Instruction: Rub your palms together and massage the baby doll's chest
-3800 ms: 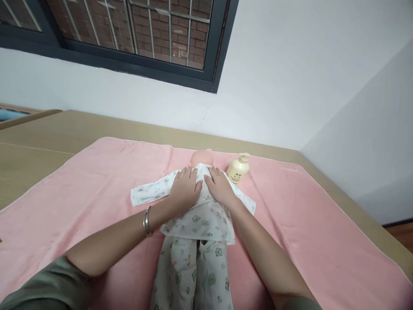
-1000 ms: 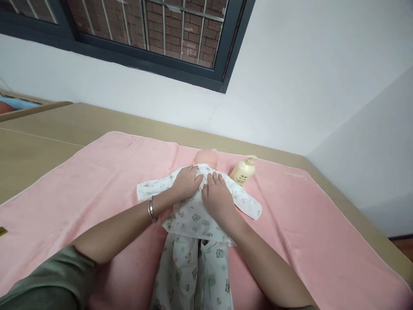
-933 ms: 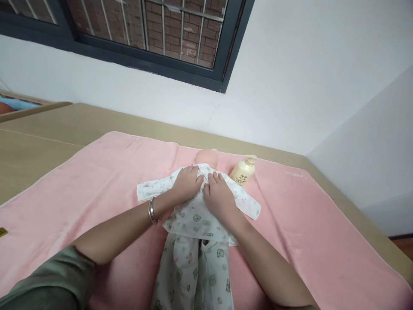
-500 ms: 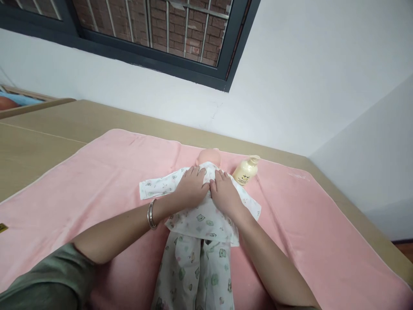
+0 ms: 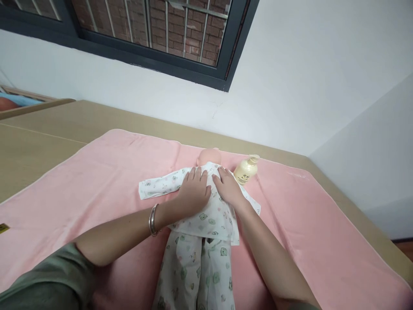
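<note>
The left hand (image 5: 194, 192), a silver bangle (image 5: 152, 220) at its wrist, lies flat and open with fingers spread on the chest of a pale plastic baby doll (image 5: 201, 206) dressed in a white printed cotton top and trousers, gripping nothing. The right hand (image 5: 229, 187) lies likewise open and palm-down just beside it on the same chest, fingertips near the collar. The doll lies face-up at the middle of a pink terry towel (image 5: 97, 181) spread over a tan wooden table (image 5: 38, 133), with a cream pump bottle (image 5: 245, 170) just beside its head.
</note>
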`<state>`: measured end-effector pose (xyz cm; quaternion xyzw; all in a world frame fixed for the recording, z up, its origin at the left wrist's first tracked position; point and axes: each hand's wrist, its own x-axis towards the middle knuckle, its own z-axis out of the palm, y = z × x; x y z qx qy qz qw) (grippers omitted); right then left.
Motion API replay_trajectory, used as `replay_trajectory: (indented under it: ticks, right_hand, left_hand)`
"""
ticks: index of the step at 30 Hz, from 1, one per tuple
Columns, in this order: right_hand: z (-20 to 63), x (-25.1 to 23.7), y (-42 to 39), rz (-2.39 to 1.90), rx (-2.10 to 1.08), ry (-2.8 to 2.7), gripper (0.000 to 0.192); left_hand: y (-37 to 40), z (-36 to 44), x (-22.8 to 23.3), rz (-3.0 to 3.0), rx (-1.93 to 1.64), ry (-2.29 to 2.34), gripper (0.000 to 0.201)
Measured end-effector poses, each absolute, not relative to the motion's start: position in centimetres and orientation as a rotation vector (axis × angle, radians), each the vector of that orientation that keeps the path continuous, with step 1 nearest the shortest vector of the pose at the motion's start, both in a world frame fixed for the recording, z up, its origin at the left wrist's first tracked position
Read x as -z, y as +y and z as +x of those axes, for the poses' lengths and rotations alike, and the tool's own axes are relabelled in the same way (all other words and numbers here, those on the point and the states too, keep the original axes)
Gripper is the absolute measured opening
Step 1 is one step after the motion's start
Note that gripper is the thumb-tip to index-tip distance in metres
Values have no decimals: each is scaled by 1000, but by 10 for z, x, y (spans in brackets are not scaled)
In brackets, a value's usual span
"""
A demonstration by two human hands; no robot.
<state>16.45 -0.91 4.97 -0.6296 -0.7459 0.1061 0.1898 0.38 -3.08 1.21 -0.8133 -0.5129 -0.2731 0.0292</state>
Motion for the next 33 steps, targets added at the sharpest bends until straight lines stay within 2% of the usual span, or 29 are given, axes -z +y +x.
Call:
replay_trajectory:
  ticks: [7,13,19,27,33]
  right_hand:
    - [134,-48,-40,-1843,-146,-2170,58]
    - [134,-47,-38,-1791,-233,-2136,59]
    - [148,-47,-22,-1681,-338,-1993,54]
    - [138,-51,-39,-1532,-150,-1937,54]
    - [132,-42,-35,-1550,-243,-2060,52]
  left_hand:
    - [-3,-6,-13,-2574,960,-1606,37]
    - [-3,-3,0,-2492,1222,-1700,42]
    - [-3,-3,7,-2467,1320,-1690,41]
    - [-3,-4,9,-2456,1376,-1638,40]
    - [-4,-4,9,-2443,1452,-1609,44]
